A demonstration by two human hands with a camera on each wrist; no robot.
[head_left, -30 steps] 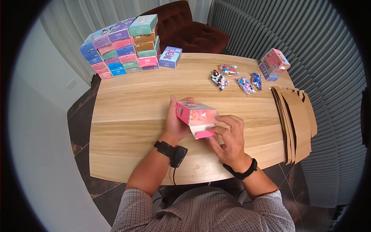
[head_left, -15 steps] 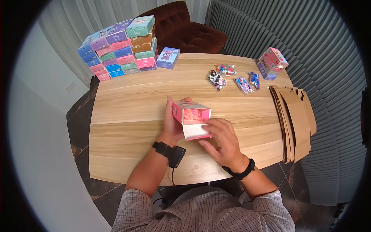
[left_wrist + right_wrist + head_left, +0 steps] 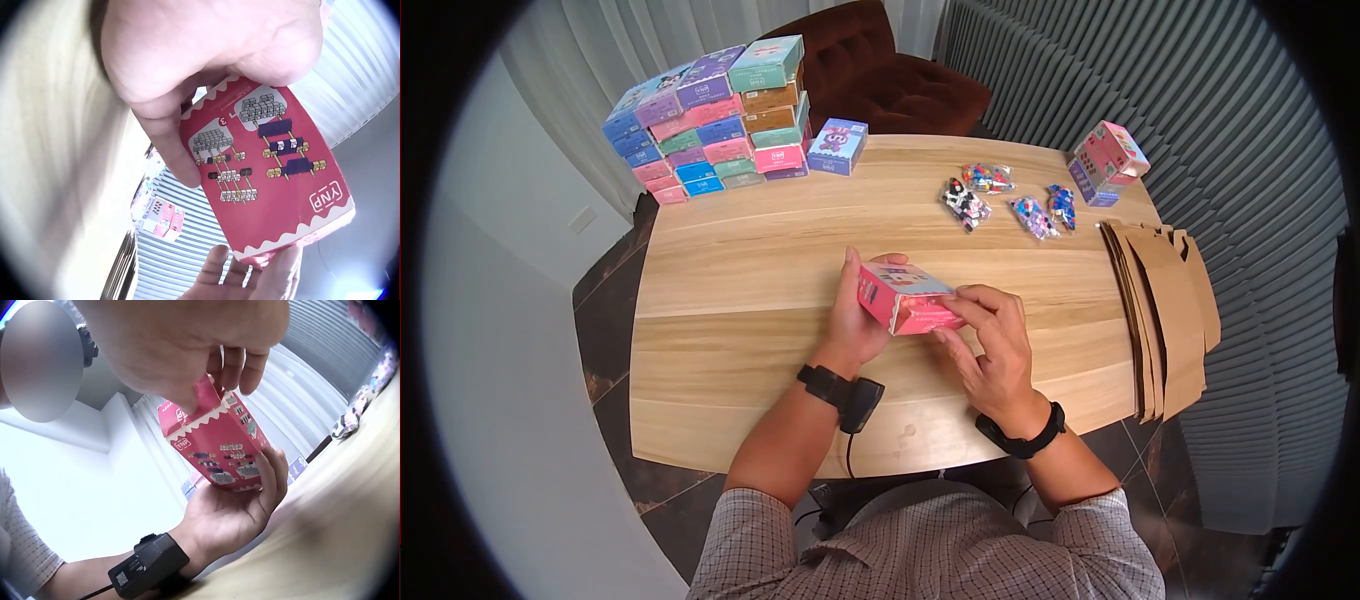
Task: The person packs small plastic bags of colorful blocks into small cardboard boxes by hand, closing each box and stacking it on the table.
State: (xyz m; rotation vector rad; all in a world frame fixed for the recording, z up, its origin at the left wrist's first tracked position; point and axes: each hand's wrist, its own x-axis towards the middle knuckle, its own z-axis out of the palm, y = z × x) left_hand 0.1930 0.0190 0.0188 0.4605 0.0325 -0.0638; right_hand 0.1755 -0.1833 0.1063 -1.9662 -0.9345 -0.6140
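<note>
A pink cardboard box (image 3: 900, 298) with a printed toy picture is held above the table in front of the person. Underneath and along its far side, the left hand (image 3: 858, 315) grips it, thumb on the near-left edge. The right hand (image 3: 998, 345) pinches the end flap (image 3: 930, 318), which stands nearly up against the opening. Part of the opening still shows at the top edge. Block-building diagrams cover the box's underside (image 3: 256, 162) in the left wrist view. From the right wrist, the right thumb (image 3: 181, 394) lies on the flap with the fingers over the top edge.
Stacked colourful boxes (image 3: 710, 125) stand at the back left, a purple-blue box (image 3: 838, 147) beside them. Several clear bags of blocks (image 3: 988, 178) lie at the back right, near two more boxes (image 3: 1108, 160). Brown paper bags (image 3: 1165, 310) lie along the right edge.
The end flap hung down with pink pieces showing inside the box; now it is folded up over most of the opening. The right hand has risen with it, while the left keeps its hold.
</note>
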